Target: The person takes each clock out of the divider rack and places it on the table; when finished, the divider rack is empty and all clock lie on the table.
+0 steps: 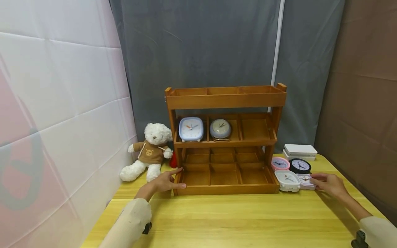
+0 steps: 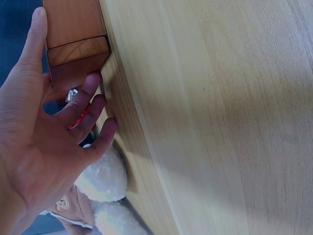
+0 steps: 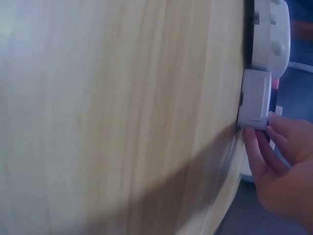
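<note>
My left hand [image 1: 165,181] rests at the lower left front corner of a brown wooden shelf [image 1: 226,189]. Its thumb and index finger lie spread at the corner, and in the left wrist view the other fingers are loosely bent beside the wood. On the right, my right hand [image 1: 332,185] pinches the edge of a small white square alarm clock [image 1: 305,181] lying face up on the table. Touching or close beside that clock is a larger white alarm clock [image 1: 287,180]. Behind them lie a pink round clock [image 1: 280,163] and a black round clock [image 1: 299,165].
A blue-rimmed square clock [image 1: 191,129] and a grey round clock [image 1: 220,128] stand on the shelf's middle tier. White boxes [image 1: 300,150] are stacked at the back right. A white teddy bear [image 1: 157,134] in a brown top sits left of the shelf, near a red object [image 1: 173,161].
</note>
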Tool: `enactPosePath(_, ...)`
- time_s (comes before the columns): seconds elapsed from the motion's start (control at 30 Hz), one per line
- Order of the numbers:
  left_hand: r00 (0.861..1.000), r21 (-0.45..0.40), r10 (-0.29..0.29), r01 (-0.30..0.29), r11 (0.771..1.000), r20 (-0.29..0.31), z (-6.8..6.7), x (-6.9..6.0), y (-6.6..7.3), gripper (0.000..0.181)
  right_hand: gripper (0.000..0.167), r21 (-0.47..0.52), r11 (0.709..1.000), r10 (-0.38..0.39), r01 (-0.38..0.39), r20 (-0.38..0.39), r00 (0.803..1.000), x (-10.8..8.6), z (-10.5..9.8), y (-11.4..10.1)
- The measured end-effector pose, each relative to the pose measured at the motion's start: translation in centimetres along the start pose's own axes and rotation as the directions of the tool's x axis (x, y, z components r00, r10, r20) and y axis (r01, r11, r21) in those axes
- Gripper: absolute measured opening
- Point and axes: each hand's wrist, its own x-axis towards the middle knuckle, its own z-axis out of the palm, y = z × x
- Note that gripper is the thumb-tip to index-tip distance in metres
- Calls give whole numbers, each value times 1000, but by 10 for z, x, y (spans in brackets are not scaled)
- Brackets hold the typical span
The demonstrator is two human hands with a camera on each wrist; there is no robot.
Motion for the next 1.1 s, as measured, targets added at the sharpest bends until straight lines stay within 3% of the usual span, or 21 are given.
enactPosePath(0.23, 1000, -13, 3, -3, 1000, -5, 1, 0, 1, 95, 24, -178, 977, -131, 113, -92, 987, 4, -7, -6)
enactPosePath(0.5, 1000, -24, -15, 15, 1000, 3, 0, -1, 2, 98, 21, -233, 951, -238, 201, -142, 961, 9, -15, -30)
enactPosePath(0.83, 1000, -19, 7, -7, 1000, 2, -1, -2, 2, 96, 28, -202, 951, -262, 235, -114, 958, 15, -23, -75)
enactPosePath(1.1, 1000, -13, 6, -6, 1000, -11, 1, 2, -3, 98, 30, -139, 935, -340, 325, -95, 936, 17, -25, -106)
